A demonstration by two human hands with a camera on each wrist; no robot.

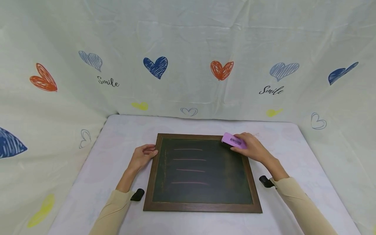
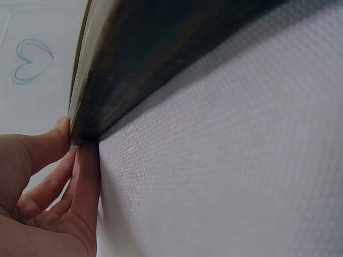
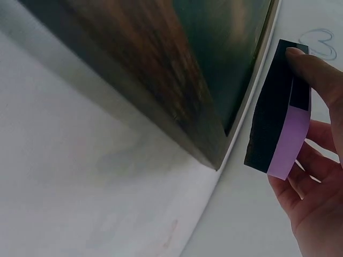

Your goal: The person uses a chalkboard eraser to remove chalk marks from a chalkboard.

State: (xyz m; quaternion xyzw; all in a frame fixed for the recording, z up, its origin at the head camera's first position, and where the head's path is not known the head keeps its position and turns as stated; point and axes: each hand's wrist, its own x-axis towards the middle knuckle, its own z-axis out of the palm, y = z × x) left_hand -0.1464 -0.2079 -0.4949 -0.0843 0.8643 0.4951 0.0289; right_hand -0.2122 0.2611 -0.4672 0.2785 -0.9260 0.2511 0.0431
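Over the chalkboard's (image 1: 202, 173) far right corner, right hand (image 1: 252, 148) grips the eraser (image 1: 233, 141); left hand (image 1: 143, 156), fingers straight, steadies its left edge.

The chalkboard (image 1: 202, 171) under my hands has a dark, grainy wooden frame (image 1: 202, 207) with a dull sheen, and a matt, dusty green-black slate face. The eraser (image 1: 233, 141) in my right hand (image 1: 252, 148) has a smooth purple plastic back and a black felt pad. The tabletop (image 1: 293, 156) wears a pale, finely woven cloth; the backdrop (image 1: 188, 49) is thin, creased printed fabric.
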